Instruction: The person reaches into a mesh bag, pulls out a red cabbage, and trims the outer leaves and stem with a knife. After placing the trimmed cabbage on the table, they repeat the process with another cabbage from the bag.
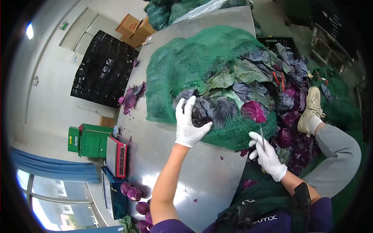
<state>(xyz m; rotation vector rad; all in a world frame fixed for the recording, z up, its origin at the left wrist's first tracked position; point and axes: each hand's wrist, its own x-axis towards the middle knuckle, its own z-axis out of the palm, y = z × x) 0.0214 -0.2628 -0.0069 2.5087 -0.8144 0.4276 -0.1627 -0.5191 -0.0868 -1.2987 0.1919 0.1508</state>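
In a white glove, my left hand (188,126) grips a red cabbage (200,112) with dark outer leaves at the mouth of a green mesh sack (182,66). My right hand (268,155), also gloved, is closed around a knife (262,136) whose thin blade points up toward the sack. Just beyond the blade tip lies a bright purple cabbage leaf (254,111). Loose dark green and purple outer leaves (250,73) cover the right part of the sack. The underside of the held cabbage is hidden.
Trimmed red cabbages (134,193) sit at the lower left of the metal table (194,174), near a red scale (117,157). Green crates (91,140) are stacked beyond. Discarded leaves (297,136) pile up off the right edge, beside my bent leg (336,155). More mesh sacks (175,11) lie at the back.
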